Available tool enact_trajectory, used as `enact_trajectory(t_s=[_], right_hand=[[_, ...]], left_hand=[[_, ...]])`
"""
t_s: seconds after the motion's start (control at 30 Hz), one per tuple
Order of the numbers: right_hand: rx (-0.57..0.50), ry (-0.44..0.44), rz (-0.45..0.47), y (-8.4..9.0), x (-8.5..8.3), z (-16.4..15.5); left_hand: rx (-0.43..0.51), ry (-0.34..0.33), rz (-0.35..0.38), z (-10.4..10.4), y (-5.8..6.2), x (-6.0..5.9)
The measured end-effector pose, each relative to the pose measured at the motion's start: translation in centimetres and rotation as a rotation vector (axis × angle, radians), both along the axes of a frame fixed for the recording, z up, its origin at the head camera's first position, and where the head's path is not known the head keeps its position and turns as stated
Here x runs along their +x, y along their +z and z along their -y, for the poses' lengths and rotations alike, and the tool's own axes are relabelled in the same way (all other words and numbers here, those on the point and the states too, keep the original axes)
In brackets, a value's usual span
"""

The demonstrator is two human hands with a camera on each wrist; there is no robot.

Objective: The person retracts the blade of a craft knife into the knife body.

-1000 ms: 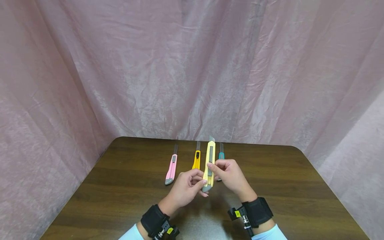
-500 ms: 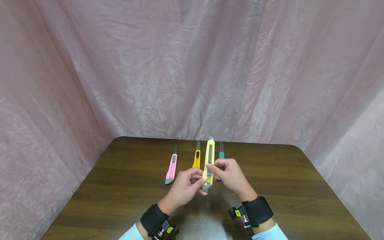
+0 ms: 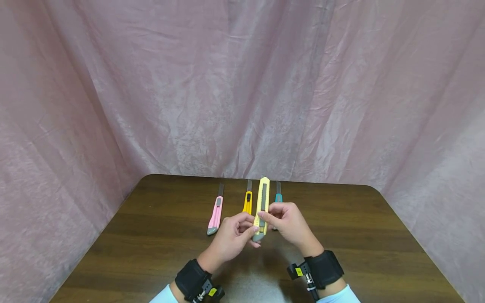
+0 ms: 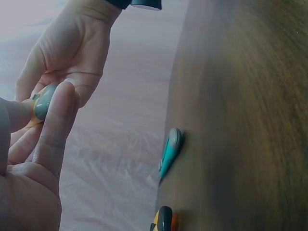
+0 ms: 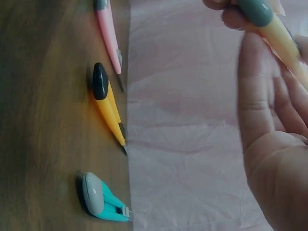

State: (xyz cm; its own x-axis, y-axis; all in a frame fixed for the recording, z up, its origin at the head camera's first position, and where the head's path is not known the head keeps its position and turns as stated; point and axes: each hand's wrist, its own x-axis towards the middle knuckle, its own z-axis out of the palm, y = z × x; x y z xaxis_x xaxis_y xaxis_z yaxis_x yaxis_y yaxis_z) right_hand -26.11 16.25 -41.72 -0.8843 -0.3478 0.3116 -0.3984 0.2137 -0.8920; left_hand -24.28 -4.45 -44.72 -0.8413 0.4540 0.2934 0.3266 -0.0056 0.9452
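Note:
A pale yellow utility knife (image 3: pixel 263 198) with a grey end cap is held upright above the table, between both hands. My left hand (image 3: pixel 232 239) pinches its lower end near the cap (image 4: pixel 44 102) with thumb and fingers. The right hand (image 3: pixel 293 225) grips the body from the other side, its thumb on the grey slider strip. Only a sliver of blade, if any, shows at the top. Behind lie a pink utility knife (image 3: pixel 215 215), an orange-yellow one (image 3: pixel 248 202) and a teal one (image 3: pixel 278 198), blades out; the hands partly cover the last two.
The knives lie in a row on a dark brown wooden table (image 3: pixel 151 235), blades toward its far edge. A pink curtain (image 3: pixel 242 92) hangs behind. Black straps with small cameras sit on both wrists.
The blade of the pale yellow knife has drawn back into the body as the right thumb slid down toward the grey cap. Both hands stay almost in place.

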Motion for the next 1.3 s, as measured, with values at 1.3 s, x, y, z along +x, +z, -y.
enact_trajectory(t_s=[1.3], right_hand=[[0.01, 0.014, 0.03, -0.38, -0.35, 0.13]], left_hand=[[-0.027, 0.034, 0.018, 0.21, 0.38, -0.03]])
